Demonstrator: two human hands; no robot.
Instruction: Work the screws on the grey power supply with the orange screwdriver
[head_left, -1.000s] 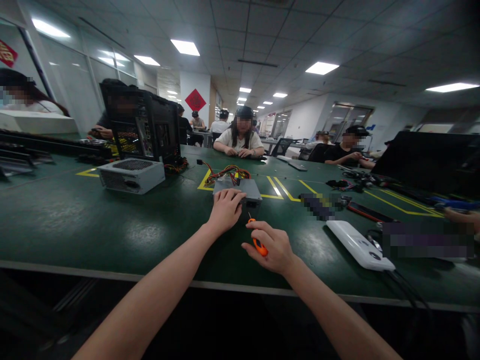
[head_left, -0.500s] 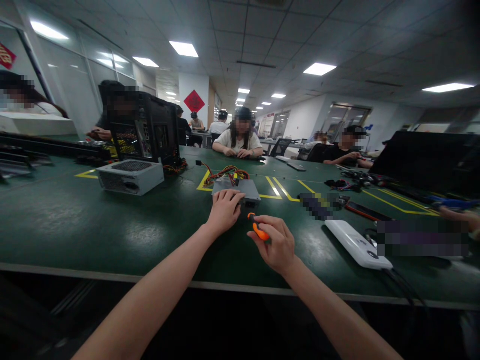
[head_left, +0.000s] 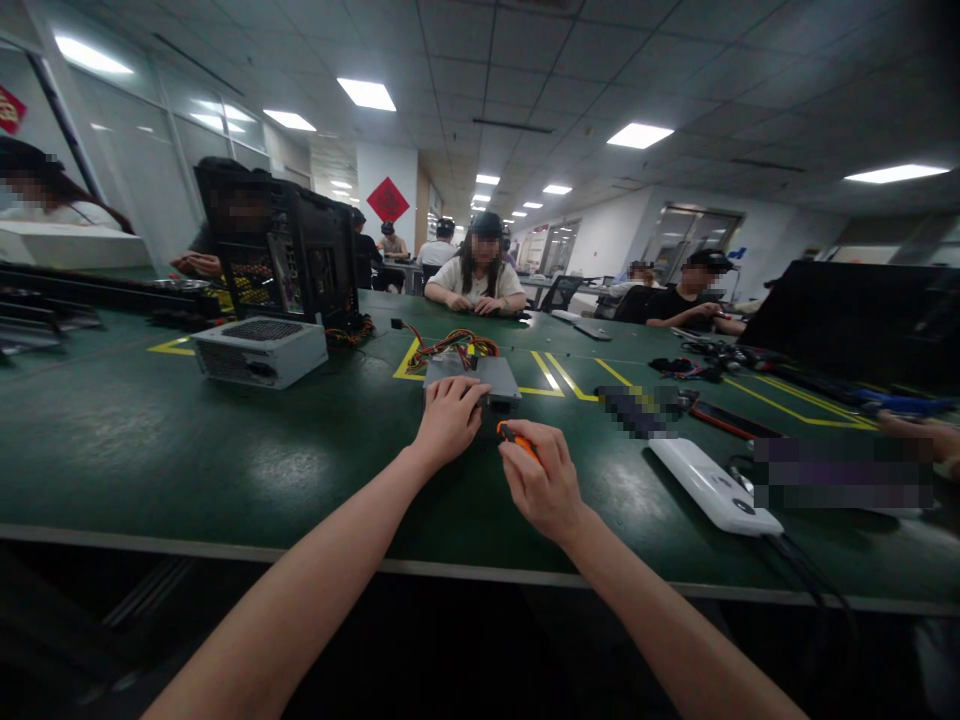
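Note:
My left hand [head_left: 450,418] lies on the near part of a flat grey computer power supply [head_left: 501,377], fingers stretched over its top and slightly spread. From the far side of that unit spills a bundle of coloured cables [head_left: 463,342]. To the right and nearer to me, my right hand [head_left: 546,482] is closed round the orange and black handle of a screwdriver [head_left: 520,440]. Its handle end sticks out past my fingers toward the power supply; I cannot make out a shaft or tip.
To the left, a second power supply [head_left: 261,352] stands before an open black computer case [head_left: 300,250]. A white power bank-like device [head_left: 712,485] with cables lies right of my right hand. A dark monitor [head_left: 862,325] stands far right. Another person [head_left: 480,275] sits opposite.
My right hand has turned and closed its fingers further round the screwdriver handle, shifting slightly left. My left hand stays on the power supply.

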